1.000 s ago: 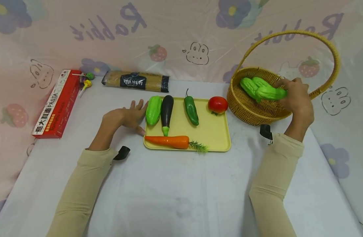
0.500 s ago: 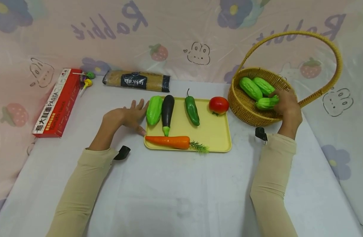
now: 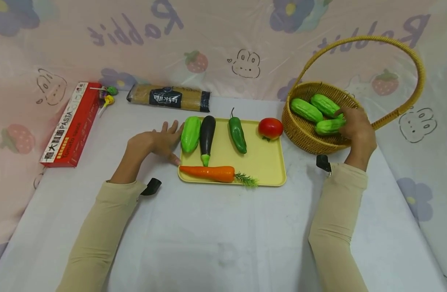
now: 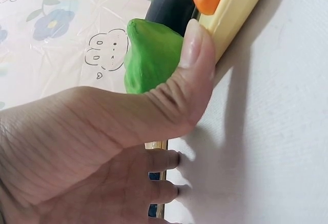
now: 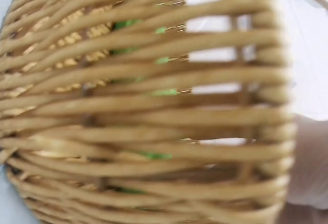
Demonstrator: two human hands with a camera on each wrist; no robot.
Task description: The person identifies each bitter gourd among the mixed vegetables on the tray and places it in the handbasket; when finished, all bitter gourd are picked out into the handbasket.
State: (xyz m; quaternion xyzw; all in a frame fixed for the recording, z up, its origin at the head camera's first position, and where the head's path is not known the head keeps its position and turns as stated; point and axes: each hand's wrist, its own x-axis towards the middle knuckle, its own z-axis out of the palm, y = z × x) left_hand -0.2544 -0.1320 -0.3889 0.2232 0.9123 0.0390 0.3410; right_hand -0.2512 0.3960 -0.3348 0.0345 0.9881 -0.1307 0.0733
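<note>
My right hand point(image 3: 358, 127) reaches over the near right rim of the wicker basket point(image 3: 300, 136), fingers curled at the end of a light green bitter melon point(image 3: 328, 127). Two more bitter melons point(image 3: 306, 110) lie behind it in the basket. The right wrist view is mostly basket weave, with the hand partly showing past the rim. My left hand point(image 3: 159, 142) spreads its fingers at the left edge of the yellow tray point(image 3: 260, 162), thumb at its rim. Beside those fingers lies a ribbed green vegetable point(image 3: 190, 134), then an eggplant point(image 3: 207, 136). A carrot point(image 3: 210, 173) lies along the tray's front.
A green chili pepper point(image 3: 238, 136) and a tomato point(image 3: 270, 128) also sit on the tray. Behind is a pasta packet point(image 3: 172, 98). At the left stand a red pasta box point(image 3: 71, 125) and lollipops point(image 3: 108, 99). The basket's tall handle point(image 3: 418, 85) arches over the right side.
My right hand has lowered the bitter melon into the basket, moving left and down, then shifted slightly right. My left hand stays at the tray's edge.
</note>
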